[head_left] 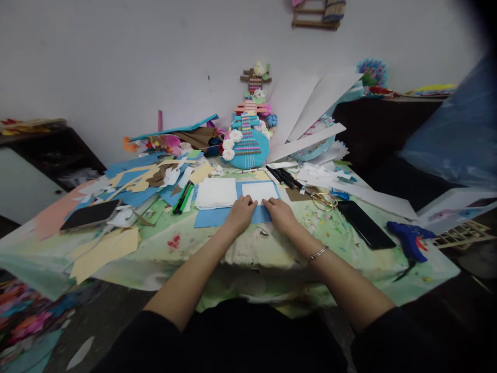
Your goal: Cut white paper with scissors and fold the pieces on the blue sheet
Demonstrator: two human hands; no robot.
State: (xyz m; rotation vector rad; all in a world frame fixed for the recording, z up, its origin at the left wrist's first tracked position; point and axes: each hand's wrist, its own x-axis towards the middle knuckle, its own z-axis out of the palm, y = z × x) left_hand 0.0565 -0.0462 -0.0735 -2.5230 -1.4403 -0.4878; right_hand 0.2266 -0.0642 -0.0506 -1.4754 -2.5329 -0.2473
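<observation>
A small white sheet of paper (257,190) lies in front of me on a blue sheet (212,218). My left hand (243,211) is at its near edge with the fingers curled in on the paper. Close beside it, my right hand (280,211) holds the same edge between thumb and fingers. What the fingertips pinch is partly hidden. Just left of the white sheet sits a stack of white square papers (216,193), also partly over the blue sheet. A green and black utility knife (184,197) lies left of the stack.
Paper scraps (142,181) cover the table's left, beside a phone (90,215). On the right are black pens (285,177), gold-handled scissors (325,201), another phone (365,224) and a blue glue gun (410,239). A blue paper guitar (248,147) leans on the wall.
</observation>
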